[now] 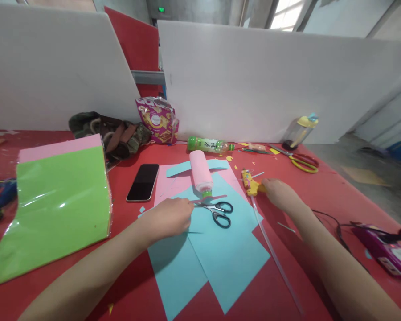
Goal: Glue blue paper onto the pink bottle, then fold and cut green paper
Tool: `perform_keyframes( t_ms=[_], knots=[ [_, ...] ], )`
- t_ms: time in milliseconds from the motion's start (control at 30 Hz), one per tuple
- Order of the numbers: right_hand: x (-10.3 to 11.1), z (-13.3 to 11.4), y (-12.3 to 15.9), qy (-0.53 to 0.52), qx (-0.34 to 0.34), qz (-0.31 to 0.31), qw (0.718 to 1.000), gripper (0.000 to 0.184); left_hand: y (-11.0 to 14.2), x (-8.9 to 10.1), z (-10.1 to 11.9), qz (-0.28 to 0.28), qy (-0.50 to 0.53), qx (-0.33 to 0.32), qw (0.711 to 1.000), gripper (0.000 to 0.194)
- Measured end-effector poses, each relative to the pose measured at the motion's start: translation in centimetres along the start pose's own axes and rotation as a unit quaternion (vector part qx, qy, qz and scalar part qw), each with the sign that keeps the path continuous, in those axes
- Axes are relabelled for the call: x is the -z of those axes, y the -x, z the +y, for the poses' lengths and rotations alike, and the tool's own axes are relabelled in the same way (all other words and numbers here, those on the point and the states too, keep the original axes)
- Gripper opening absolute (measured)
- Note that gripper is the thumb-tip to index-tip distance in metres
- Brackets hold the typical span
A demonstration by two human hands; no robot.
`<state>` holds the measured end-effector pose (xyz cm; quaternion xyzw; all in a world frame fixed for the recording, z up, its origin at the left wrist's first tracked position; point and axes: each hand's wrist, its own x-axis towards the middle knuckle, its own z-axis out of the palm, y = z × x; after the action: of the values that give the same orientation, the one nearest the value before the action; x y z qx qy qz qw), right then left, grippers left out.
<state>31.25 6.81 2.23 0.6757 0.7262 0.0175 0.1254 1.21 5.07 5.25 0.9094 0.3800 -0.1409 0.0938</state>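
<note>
My left hand (175, 216) is closed, pinching the end of a narrow pink paper strip (217, 197) above the sheets. Black-handled scissors (218, 213) lie just beyond its fingertips on light blue paper (227, 254). My right hand (280, 194) is closed around the handle of a yellow hot glue gun (251, 183). A long translucent glue stick (274, 252) trails from the gun toward the front. Between my hands, further back, lies a bottle wrapped in pink paper (201, 171), its green cap toward me, across a curved blue paper strip (178, 168).
A phone (143, 183) and wrapped green sheets (63, 196) lie left. Behind are a snack bag (158, 118), a camouflage bag (120, 138), a tea bottle (209, 145), large shears (304, 162) and a clear cup (299, 131). A cabled purple power strip (384, 254) lies right.
</note>
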Motion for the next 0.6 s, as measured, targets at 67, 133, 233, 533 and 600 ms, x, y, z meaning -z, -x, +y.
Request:
perform_keyframes(
  t_ms=[67,133,233,533,600],
  knots=[
    [-0.3,1.3,-0.3,-0.006,-0.014,0.003,1.000,0.021,-0.1,-0.3,-0.4,0.004,-0.013,0.026,1.000,0.019],
    [-0.7,2.4,-0.7,-0.014,-0.027,0.008,1.000,0.020,-0.2,-0.6,-0.8,0.002,-0.018,0.037,0.999,0.020],
    [-1.0,3.3,-1.2,-0.028,-0.038,0.016,0.999,0.019,-0.4,-0.8,-1.2,0.000,-0.022,0.048,0.999,0.021],
    [0.6,-1.1,-1.9,-0.111,0.053,0.058,0.991,0.021,-0.6,-0.8,-0.9,-0.001,-0.027,0.054,0.998,0.020],
    [1.2,-2.8,-1.9,-0.136,0.088,0.047,0.986,0.023,-0.6,-0.9,-0.8,-0.001,-0.024,0.052,0.998,0.019]
  ],
)
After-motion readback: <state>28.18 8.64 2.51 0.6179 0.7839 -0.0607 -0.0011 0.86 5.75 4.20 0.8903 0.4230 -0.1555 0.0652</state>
